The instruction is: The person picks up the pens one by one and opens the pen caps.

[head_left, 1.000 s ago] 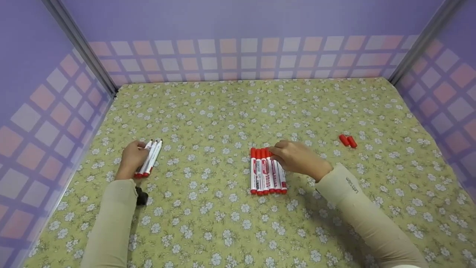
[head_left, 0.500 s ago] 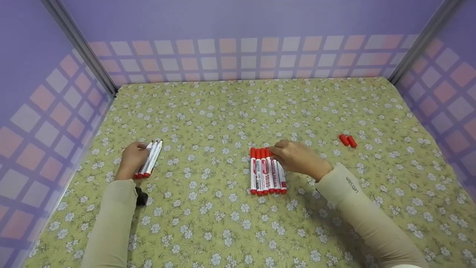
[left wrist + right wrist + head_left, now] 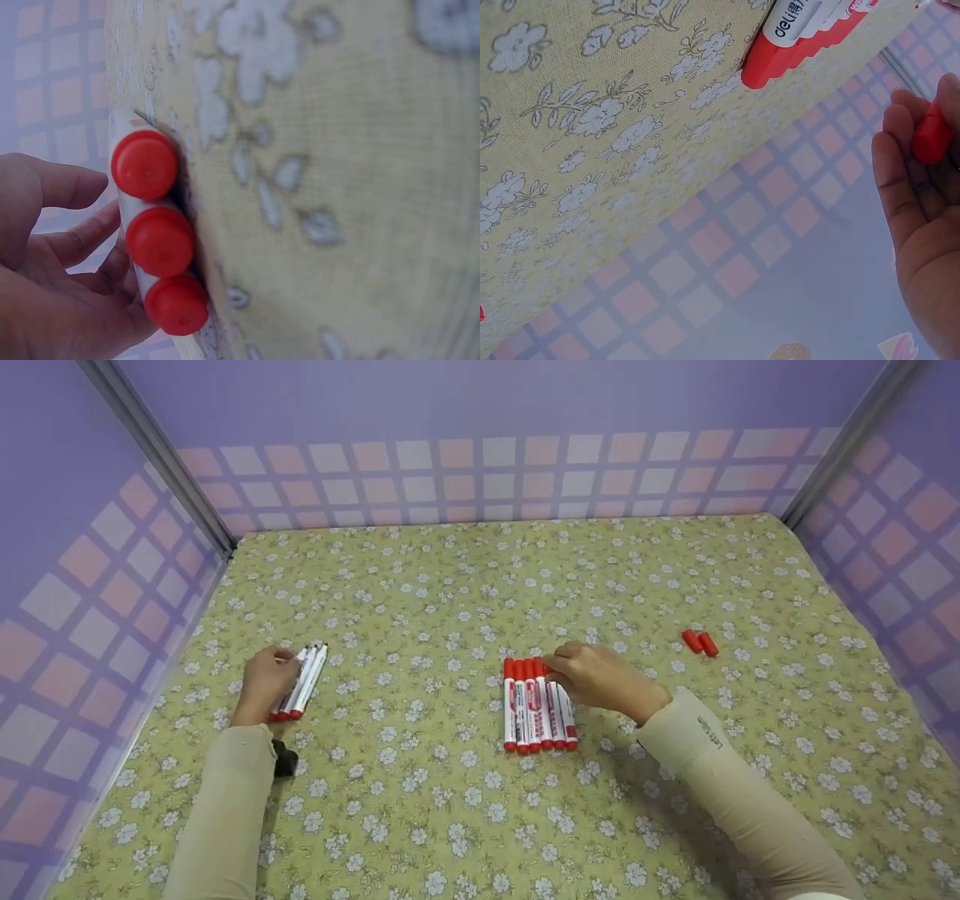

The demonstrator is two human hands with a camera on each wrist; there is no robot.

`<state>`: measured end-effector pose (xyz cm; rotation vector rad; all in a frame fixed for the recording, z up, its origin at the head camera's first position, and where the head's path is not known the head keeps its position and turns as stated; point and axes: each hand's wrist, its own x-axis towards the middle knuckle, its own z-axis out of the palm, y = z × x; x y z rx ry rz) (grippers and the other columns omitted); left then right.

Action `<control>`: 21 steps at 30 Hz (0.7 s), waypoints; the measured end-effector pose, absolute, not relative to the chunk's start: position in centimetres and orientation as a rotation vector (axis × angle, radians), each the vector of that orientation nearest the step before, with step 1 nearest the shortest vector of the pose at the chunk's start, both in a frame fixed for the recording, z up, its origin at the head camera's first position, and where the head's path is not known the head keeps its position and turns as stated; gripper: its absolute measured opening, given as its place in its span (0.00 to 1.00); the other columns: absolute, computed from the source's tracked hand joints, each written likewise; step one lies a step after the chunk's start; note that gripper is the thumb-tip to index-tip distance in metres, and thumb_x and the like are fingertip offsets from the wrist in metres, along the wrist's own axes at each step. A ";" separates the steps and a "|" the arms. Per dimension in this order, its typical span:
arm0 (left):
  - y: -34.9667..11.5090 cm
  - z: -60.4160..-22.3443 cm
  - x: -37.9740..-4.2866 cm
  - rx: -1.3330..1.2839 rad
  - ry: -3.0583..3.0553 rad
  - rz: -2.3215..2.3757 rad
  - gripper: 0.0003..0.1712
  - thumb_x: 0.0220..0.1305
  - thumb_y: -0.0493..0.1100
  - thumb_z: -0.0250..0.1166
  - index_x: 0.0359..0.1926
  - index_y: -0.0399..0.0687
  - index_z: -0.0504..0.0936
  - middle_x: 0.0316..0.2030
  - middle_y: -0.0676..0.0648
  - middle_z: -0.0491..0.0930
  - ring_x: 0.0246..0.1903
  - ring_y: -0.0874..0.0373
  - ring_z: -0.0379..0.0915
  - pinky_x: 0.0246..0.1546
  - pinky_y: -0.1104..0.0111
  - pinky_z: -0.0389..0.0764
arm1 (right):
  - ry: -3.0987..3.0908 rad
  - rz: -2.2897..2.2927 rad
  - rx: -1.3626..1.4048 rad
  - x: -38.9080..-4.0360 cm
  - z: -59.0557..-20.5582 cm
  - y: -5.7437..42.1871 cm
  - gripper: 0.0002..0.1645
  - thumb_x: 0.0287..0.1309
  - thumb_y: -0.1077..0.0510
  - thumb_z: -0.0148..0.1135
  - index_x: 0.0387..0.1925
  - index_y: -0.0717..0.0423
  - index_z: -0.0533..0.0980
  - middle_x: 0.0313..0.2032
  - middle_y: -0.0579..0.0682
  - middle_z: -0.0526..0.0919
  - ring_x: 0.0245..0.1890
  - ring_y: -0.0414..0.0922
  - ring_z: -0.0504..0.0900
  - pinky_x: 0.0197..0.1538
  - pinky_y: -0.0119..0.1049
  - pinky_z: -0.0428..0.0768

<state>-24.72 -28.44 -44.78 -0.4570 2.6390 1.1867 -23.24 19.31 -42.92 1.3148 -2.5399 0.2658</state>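
My left hand point(image 3: 268, 679) rests beside three white markers point(image 3: 306, 679) lying side by side, red ends toward me and uncapped tips pointing away. The left wrist view shows the round red ends point(image 3: 159, 241) close up, with loosely bent fingers along their side; whether they touch is hard to tell. My right hand point(image 3: 600, 675) is over the top of a row of several white-and-red markers point(image 3: 534, 712). In the right wrist view its fingers pinch a red marker cap point(image 3: 932, 135), apart from the row's red capped ends point(image 3: 769, 61). The hand hides the upper right of the row.
Two loose red caps point(image 3: 700, 643) lie farther back on the right. A yellow-green flowered cloth point(image 3: 420, 607) covers the table. Purple walls with a checked band point(image 3: 480, 472) enclose the left, back and right sides. A black device point(image 3: 285, 758) sits at the left wrist.
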 end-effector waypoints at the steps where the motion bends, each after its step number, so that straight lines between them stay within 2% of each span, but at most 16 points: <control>1: -28.4 -44.7 -24.7 -0.452 2.656 1.188 0.29 0.71 0.47 0.42 0.66 0.34 0.63 0.60 0.30 0.67 0.46 0.47 0.70 0.39 0.64 0.74 | -2.535 0.272 1.314 -23.3 -42.9 19.3 0.09 0.59 0.63 0.64 0.40 0.63 0.82 0.30 0.54 0.84 0.28 0.45 0.83 0.32 0.36 0.82; 8: -28.0 -44.5 -24.9 -0.444 2.773 1.180 0.26 0.71 0.45 0.43 0.62 0.32 0.68 0.55 0.31 0.71 0.41 0.49 0.72 0.37 0.65 0.73 | -2.540 0.347 1.317 -23.5 -43.0 19.6 0.08 0.60 0.64 0.62 0.39 0.64 0.82 0.30 0.55 0.83 0.27 0.45 0.82 0.31 0.36 0.81; 16: -26.6 -44.3 -25.0 -0.387 2.808 1.175 0.24 0.72 0.45 0.44 0.60 0.32 0.71 0.56 0.30 0.71 0.51 0.41 0.70 0.51 0.53 0.72 | -2.580 0.345 1.268 -24.0 -42.9 20.1 0.07 0.61 0.63 0.62 0.37 0.63 0.81 0.29 0.54 0.83 0.25 0.44 0.80 0.29 0.36 0.80; 21: -25.4 -44.2 -24.9 -0.310 2.803 1.189 0.24 0.73 0.45 0.45 0.60 0.34 0.71 0.54 0.32 0.72 0.47 0.43 0.71 0.45 0.56 0.73 | -2.591 0.337 1.222 -24.5 -43.1 20.6 0.05 0.61 0.64 0.62 0.36 0.63 0.81 0.28 0.55 0.83 0.25 0.45 0.81 0.30 0.36 0.81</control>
